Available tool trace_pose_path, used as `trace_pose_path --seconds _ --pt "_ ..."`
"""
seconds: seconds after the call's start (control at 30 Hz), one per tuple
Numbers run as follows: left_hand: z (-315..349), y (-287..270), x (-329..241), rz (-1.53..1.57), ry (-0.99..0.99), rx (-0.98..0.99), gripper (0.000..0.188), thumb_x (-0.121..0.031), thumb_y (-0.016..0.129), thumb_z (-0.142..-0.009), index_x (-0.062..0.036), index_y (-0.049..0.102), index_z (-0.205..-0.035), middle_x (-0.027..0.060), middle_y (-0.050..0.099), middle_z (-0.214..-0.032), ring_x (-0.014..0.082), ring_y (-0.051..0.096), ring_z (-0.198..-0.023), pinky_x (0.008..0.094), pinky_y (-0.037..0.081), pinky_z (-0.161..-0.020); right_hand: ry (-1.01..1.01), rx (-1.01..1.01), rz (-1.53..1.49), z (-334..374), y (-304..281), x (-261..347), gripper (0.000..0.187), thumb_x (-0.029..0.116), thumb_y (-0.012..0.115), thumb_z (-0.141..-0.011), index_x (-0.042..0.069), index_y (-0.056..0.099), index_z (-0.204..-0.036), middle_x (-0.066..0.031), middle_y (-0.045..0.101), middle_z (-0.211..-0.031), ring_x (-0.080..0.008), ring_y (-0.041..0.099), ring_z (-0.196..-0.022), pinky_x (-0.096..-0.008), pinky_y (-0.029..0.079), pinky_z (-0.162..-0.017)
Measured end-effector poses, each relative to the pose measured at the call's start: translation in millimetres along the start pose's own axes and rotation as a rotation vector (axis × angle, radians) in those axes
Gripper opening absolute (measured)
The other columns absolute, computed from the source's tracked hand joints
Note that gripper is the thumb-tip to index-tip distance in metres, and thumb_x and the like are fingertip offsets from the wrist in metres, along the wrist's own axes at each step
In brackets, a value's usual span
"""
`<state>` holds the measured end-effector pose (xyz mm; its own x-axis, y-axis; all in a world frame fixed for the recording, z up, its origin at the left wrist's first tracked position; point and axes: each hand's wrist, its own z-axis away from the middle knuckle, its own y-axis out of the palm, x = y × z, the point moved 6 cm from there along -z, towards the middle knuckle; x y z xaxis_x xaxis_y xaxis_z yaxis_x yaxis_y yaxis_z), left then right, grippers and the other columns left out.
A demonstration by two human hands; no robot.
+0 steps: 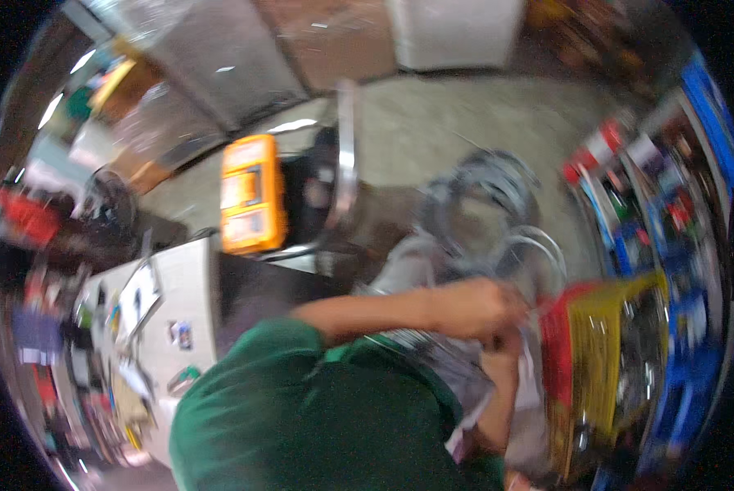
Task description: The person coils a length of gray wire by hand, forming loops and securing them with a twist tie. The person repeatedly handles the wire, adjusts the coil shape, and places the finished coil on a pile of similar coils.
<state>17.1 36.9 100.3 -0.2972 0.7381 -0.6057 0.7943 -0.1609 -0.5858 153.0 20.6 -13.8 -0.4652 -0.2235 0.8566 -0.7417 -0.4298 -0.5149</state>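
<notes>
My left hand [490, 309] reaches across my body, its fingers closed. A thin strand of grey cable runs into it from the right. Just below, my right hand [502, 340] meets it with curled fingers; what it grips is hidden by blur and the left hand. Ahead of both hands lies a large loose coil of grey cable [506, 184], partly over my legs and the floor. Smaller loops stand up from its near right side.
An orange tool case [252, 196] sits left of centre beside a black seat with a metal frame. A white table [191, 286] with papers and small items stands left. To the right are a yellow-and-red bag [600, 352], blue shelving and a red bottle [600, 147]. Large wrapped boxes line the back.
</notes>
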Motion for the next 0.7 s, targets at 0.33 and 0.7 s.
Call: trace_pose_path --seconds 0.33,0.7 --pt "8.1 11.1 19.2 -0.442 -0.076 0.326 0.022 -0.013 0.065 -0.078 -0.0012 0.058 -0.096 0.0132 0.063 -0.088 0.0290 0.070 -0.075 0.0384 0.056 -0.062 -0.225 -0.140 0.100 -9.2 -31.6 46.1 0.018 0.006 0.068 -0.080 -0.002 0.063 -0.095 -0.0204 0.065 -0.096 -0.0413 0.064 -0.086 -0.0473 0.053 -0.073" --pt "9.4 15.8 27.1 -0.252 -0.151 0.361 0.017 -0.015 0.063 -0.083 0.0000 0.056 -0.087 0.0160 0.063 -0.080 0.0364 0.066 -0.071 0.0460 0.052 -0.061 -0.190 -0.455 0.165 -0.9 -44.7 18.5 0.045 0.009 0.088 -0.071 0.005 0.059 -0.104 -0.0066 0.063 -0.075 -0.0135 0.060 -0.064 -0.0298 0.048 -0.056"
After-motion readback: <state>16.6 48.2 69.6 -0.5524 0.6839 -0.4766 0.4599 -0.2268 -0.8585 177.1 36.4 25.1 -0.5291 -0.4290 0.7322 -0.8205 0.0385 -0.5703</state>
